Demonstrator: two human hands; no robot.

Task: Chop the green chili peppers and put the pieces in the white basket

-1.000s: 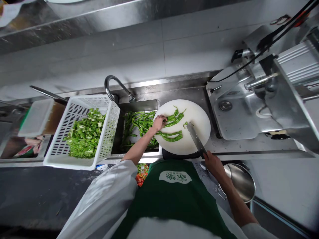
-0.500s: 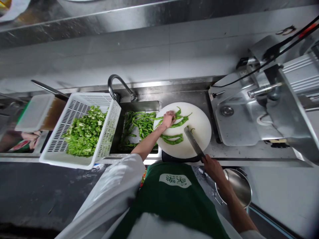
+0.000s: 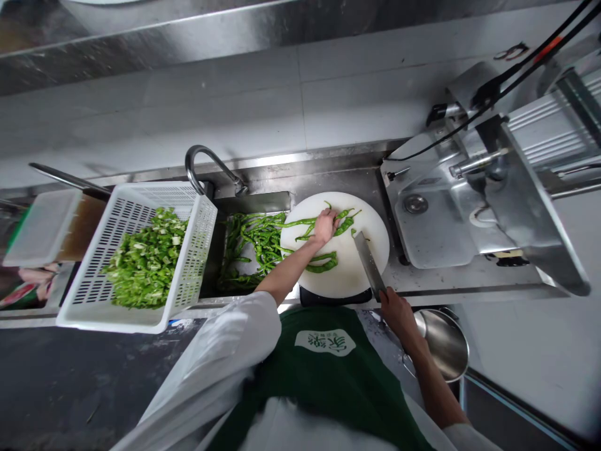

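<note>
On a round white cutting board (image 3: 350,275), my left hand (image 3: 325,225) has its fingers curled over long green peppers (image 3: 346,222), whose thin ends point right. Another pepper or two (image 3: 323,265) lie below that wrist on the board. My right hand (image 3: 397,313) grips the dark handle of a kitchen knife (image 3: 370,264), a broad blade slanting up-left over the board's right side. Small green stem bits lie by the blade's tip. Many more green peppers (image 3: 267,244) fill the sink left of the board, some reaching over its edge.
A white plastic basket (image 3: 188,269) of chopped green pepper (image 3: 145,263) stands left of the sink, under a curved faucet (image 3: 213,153). At right sits a metal slicing machine (image 3: 436,232) with cables above. A steel pot (image 3: 444,344) is below the counter edge. A metal shelf (image 3: 188,37) overhangs the wall.
My left hand has shifted right across the board, and the peppers under it moved along. The knife has also moved toward the board's right side. The whole view has swung slightly.
</note>
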